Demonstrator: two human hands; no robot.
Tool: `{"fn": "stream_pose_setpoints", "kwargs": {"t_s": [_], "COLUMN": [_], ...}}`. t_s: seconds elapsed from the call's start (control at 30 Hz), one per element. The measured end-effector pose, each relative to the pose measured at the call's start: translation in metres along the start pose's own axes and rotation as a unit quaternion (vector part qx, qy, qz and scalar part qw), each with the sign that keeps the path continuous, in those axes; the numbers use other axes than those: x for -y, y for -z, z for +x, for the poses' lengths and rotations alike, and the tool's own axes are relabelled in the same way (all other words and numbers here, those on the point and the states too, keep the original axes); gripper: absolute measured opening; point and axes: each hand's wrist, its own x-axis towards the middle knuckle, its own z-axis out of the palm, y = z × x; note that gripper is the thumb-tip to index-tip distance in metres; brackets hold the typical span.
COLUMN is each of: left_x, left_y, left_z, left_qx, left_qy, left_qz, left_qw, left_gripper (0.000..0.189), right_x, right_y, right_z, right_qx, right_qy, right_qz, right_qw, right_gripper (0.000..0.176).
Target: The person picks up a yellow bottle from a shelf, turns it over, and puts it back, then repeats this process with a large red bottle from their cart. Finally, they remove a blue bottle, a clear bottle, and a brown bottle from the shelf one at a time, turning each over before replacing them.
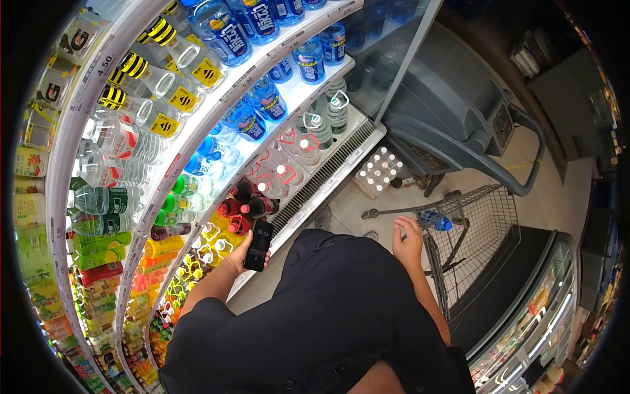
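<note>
My left hand [241, 252] is closed around a black smartphone [258, 244], its lit screen showing 05:23, beside the front of a drinks shelf. Dark cola bottles with red caps [241, 209] stand on the bottom shelf just beyond it. My right hand [408, 241] hangs loosely open with nothing in it, its fingers slightly bent, near the side of a wire shopping cart [485, 223]. Inside the cart lies a blue bottle [436, 220] with a blue cap.
Curved shelves [226, 98] full of bottled drinks fill the left side. A pack of white-capped bottles [379, 172] sits on the floor ahead. Beyond the cart stands a large grey machine with a handle [453, 92]. A black-edged display case [525, 282] is at the right.
</note>
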Motion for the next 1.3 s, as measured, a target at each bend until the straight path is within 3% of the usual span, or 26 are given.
{"fn": "stream_pose_setpoints", "kwargs": {"t_s": [0.2,0.3,0.4,0.6,0.7,0.77,0.8,0.87,0.9,1.07,1.13,1.17,1.23,1.3], "left_x": [0.009,0.022,0.063,0.092,0.061,0.044,0.033,0.006,-0.026,-0.015,-0.005,-0.008,-0.019,-0.029], "left_y": [0.014,0.009,0.030,0.004,-0.003,-0.005,-0.012,-0.033,-0.117,-0.066,-0.013,-0.024,-0.067,-0.085], "left_z": [0.008,0.011,0.054,0.049,0.019,0.013,0.014,0.018,-0.017,0.029,0.059,0.056,0.044,0.048], "left_qx": [-0.037,-0.110,-0.154,-0.040,-0.041,0.023,0.022,0.104,0.062,0.055,0.103,0.104,0.175,0.185], "left_qy": [0.002,0.074,0.150,0.283,0.343,0.269,0.267,0.312,0.366,0.343,0.264,0.266,0.096,0.075], "left_qz": [0.064,0.078,0.092,0.164,0.217,0.389,0.390,0.513,0.573,0.568,0.556,0.558,0.626,0.633], "left_qw": [0.997,0.988,0.972,0.944,0.913,0.881,0.881,0.793,0.731,0.746,0.781,0.779,0.754,0.748], "left_gripper": [0.086,0.086,0.072,0.057,0.060,0.078,0.078,0.101,0.101,0.114,0.117,0.117,0.112,0.110], "right_x": [0.000,-0.002,-0.001,-0.002,0.000,0.002,0.001,0.002,0.003,0.006,0.004,0.005,0.007,0.008], "right_y": [0.001,0.000,-0.001,0.001,0.001,0.000,0.000,0.000,0.000,0.001,0.000,0.001,0.000,0.001], "right_z": [-0.001,-0.002,-0.002,-0.004,-0.001,0.000,0.001,-0.002,-0.001,0.000,-0.002,-0.002,-0.001,0.000], "right_qx": [-0.002,-0.005,-0.010,-0.016,-0.020,-0.020,-0.022,-0.021,-0.020,-0.026,-0.027,-0.029,-0.027,-0.023], "right_qy": [-0.001,-0.002,-0.003,-0.005,-0.007,-0.006,-0.004,-0.003,-0.004,-0.011,-0.014,-0.017,-0.015,-0.015], "right_qz": [-0.004,0.000,0.001,0.007,0.012,0.016,0.013,0.009,0.003,-0.008,-0.004,-0.005,-0.008,-0.013], "right_qw": [1.000,1.000,1.000,1.000,1.000,1.000,1.000,1.000,1.000,1.000,1.000,0.999,0.999,1.000], "right_gripper": [0.014,0.014,0.014,0.014,0.013,0.013,0.013,0.013,0.013,0.012,0.013,0.013,0.013,0.013]}}
